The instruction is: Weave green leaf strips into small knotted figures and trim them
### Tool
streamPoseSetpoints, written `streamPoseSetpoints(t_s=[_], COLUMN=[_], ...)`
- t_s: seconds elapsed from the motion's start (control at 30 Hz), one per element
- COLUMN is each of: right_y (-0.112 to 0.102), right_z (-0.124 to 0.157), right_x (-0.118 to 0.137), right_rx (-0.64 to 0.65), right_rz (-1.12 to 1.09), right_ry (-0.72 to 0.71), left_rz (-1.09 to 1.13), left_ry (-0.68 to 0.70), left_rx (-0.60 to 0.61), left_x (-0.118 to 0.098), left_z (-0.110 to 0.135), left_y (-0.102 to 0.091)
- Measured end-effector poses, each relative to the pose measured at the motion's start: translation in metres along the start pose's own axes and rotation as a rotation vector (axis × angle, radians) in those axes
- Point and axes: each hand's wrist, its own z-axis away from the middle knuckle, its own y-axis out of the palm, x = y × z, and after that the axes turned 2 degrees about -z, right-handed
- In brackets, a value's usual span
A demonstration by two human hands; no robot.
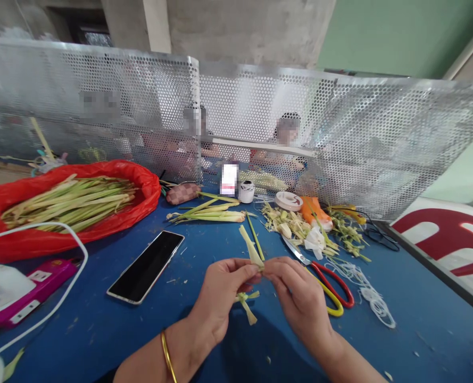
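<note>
My left hand (227, 284) and my right hand (296, 287) meet over the blue table, their fingertips pinched on a pale green plant strip (249, 246). One wide end of the strip sticks up between them. Below my fingers a small knotted piece (247, 308) of the same plant material shows, with short ends spreading out; whether it joins the strip is hidden by my left hand. A loose green stalk (255, 236) lies just beyond. To the right of my right hand rest scissors (320, 279) with red and yellow handles.
A red bag (150, 183) of long stalks (72, 202) stands left, near a black phone (146, 266) and a magenta power strip (32, 292). More stalks (210, 214), trimmed scraps (284, 221), a tape roll (288, 200) and white string (374, 303) lie around. A perforated metal screen (256, 106) borders the back; people sit behind it.
</note>
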Motion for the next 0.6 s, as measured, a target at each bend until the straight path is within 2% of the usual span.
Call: streamPoseSetpoints(t_s=[0.1,0.33,0.47,0.6], right_y=[-0.0018,-0.0041,-0.0038,-0.0028], right_z=[-0.0019,-0.004,-0.0035,-0.0038], right_x=[0.0,0.002,0.001,0.0021], right_rx=[-0.007,-0.004,0.007,0.021], right_rz=[0.048,0.041,-0.024,-0.181], right_ry=[-0.092,-0.117,-0.017,0.186], left_rz=[-0.004,-0.043,-0.022,-0.055], left_ry=[-0.027,-0.055,-0.02,0.08], left_rx=[0.031,0.087,0.057,0.026], left_x=[-0.0019,-0.0062,-0.004,0.0], left_z=[0.0009,0.0044,0.0028,0.0014], left_y=[-0.0016,-0.0028,-0.0016,-0.0001])
